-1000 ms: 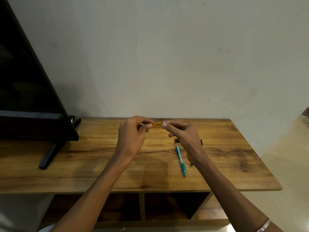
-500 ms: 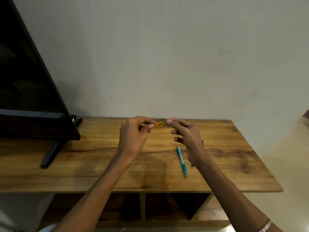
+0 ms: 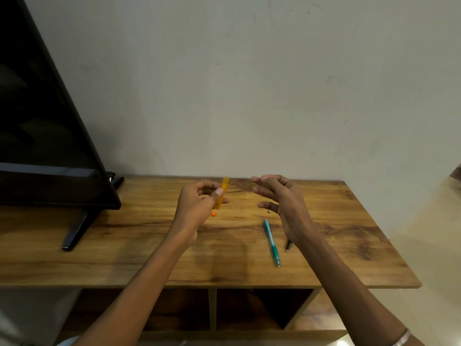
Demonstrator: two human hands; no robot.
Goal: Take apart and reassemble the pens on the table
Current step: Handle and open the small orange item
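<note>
Hands have parted: left hand (image 3: pixel 197 208) pinches the yellow barrel (image 3: pixel 222 193), right hand (image 3: pixel 282 198) spread, holding nothing. An orange bit (image 3: pixel 213 213) lying loose could roll off the table (image 3: pixel 124 245).

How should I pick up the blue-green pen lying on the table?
Pinch the teal pen around the darker grip section near its tip, coming straight down from above with thumb and finger on its two long sides. It lies flat on the wooden table, tip toward you, with bare wood on its left side; the right hand hovers open nearby.
</note>
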